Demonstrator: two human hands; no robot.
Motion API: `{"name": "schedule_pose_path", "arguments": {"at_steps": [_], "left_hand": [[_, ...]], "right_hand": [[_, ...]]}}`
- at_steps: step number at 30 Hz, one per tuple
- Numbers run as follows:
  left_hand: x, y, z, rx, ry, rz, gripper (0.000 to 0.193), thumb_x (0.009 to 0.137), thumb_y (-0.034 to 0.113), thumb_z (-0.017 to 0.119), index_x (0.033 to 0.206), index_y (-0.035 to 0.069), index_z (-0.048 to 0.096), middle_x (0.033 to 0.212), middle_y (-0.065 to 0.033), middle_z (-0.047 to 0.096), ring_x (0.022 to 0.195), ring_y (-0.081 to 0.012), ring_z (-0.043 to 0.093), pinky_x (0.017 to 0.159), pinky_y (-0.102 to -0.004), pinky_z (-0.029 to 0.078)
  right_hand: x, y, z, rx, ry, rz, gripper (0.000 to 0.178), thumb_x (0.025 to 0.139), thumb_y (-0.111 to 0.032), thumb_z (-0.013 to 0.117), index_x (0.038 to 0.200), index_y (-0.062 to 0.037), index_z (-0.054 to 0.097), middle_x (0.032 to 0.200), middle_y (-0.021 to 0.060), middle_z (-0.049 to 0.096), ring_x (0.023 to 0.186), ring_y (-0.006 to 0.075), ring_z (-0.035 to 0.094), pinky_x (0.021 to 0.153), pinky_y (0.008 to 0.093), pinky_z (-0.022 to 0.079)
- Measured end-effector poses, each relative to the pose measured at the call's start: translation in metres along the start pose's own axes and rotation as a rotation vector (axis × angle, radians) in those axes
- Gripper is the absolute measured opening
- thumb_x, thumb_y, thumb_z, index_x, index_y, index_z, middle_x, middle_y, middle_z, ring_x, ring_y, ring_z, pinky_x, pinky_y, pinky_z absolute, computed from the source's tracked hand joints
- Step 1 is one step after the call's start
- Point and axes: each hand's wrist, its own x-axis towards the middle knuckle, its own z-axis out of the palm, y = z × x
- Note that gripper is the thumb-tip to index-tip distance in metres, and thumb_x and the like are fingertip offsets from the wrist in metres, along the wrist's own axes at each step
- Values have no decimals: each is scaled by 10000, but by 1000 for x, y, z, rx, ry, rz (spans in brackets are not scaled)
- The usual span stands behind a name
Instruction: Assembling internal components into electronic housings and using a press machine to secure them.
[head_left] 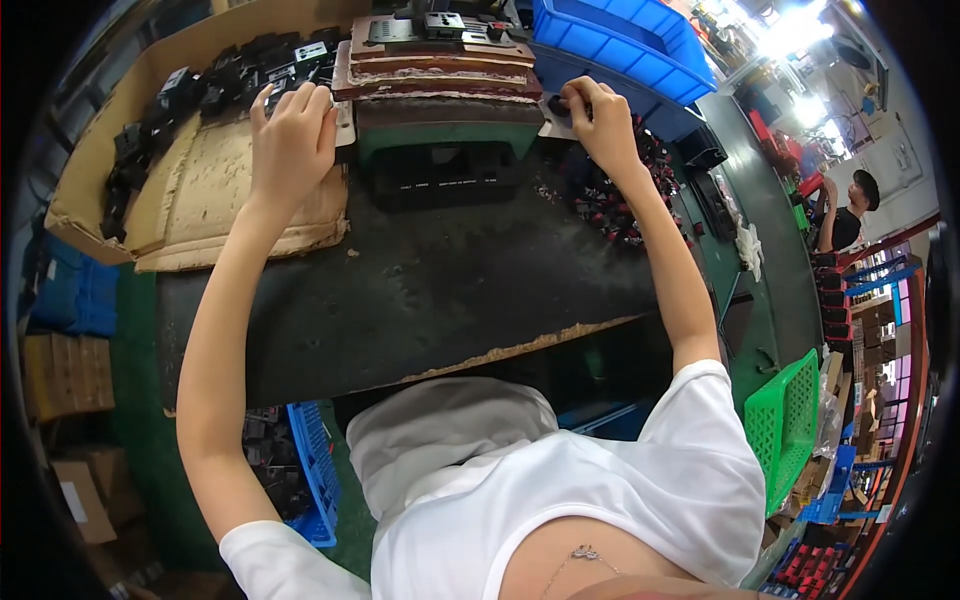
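Observation:
In front of me stands a bench fixture with a green base [450,138] and layered brown boards [440,75]. A silver plate with slots [390,30] lies on top, bearing a small black and silver part [444,25]. At the fixture's left side, my left hand [293,140] is curled beside a metal bracket [345,125], its index finger raised; whatever lies under the fingers is hidden. My right hand [606,125] bends its fingers closed at a round black knob [558,105] on the right bracket. A black housing [445,180] sits against the base's front.
An open cardboard box [90,190] of black parts stands left, with a cardboard flap [240,190] on the dark bench [450,290]. Small red and black parts [610,210] lie right, below a blue bin [625,40]. A green basket [785,430] and another person [848,215] are farther right.

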Motion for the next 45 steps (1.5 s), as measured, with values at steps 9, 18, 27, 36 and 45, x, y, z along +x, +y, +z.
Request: {"name": "schedule_pose_path", "arguments": {"at_steps": [9, 18, 27, 36, 45], "left_hand": [[0, 0, 1, 5, -35, -12, 63, 859, 138, 504, 843, 79, 491, 828, -53, 530, 867, -228, 554, 972, -443, 286], [-7, -42, -19, -95, 63, -26, 141, 802, 137, 597, 911, 88, 524, 954, -50, 549, 1016, -267, 500, 920, -402, 335], [-11, -37, -22, -86, 47, 21, 201, 778, 110, 610, 967, 93, 545, 1003, -51, 541, 1042, -245, 486, 962, -401, 312], [-7, -40, -21, -197, 76, 12, 195, 792, 117, 607, 976, 74, 557, 957, -59, 572, 960, -233, 538, 898, -370, 378], [5, 7, -43, -1489, -222, -652, 200, 883, 165, 584, 1000, 6, 616, 826, -42, 611, 798, -109, 601, 634, -251, 499]], "right_hand": [[-2, 6, 5, 20, 18, 1, 116, 845, -107, 549, 868, -16, 618, 734, 171, 610, 694, 323, 606, 632, 377, 476], [23, 2, -13, 102, -200, 148, 163, 866, -102, 537, 880, 36, 623, 743, 139, 665, 699, 174, 669, 640, 272, 498], [91, -71, 17, 173, -57, -390, 289, 873, -284, 586, 1090, -96, 625, 1024, 148, 644, 951, 275, 607, 830, 353, 462], [115, -80, 34, 99, -356, -345, 452, 895, -451, 497, 1219, -139, 542, 1080, 144, 612, 967, 283, 588, 869, 383, 433], [45, -127, 1, -125, 52, -652, 408, 746, -321, 673, 1114, -162, 594, 1125, 61, 555, 1072, 271, 494, 943, 390, 365]]}}
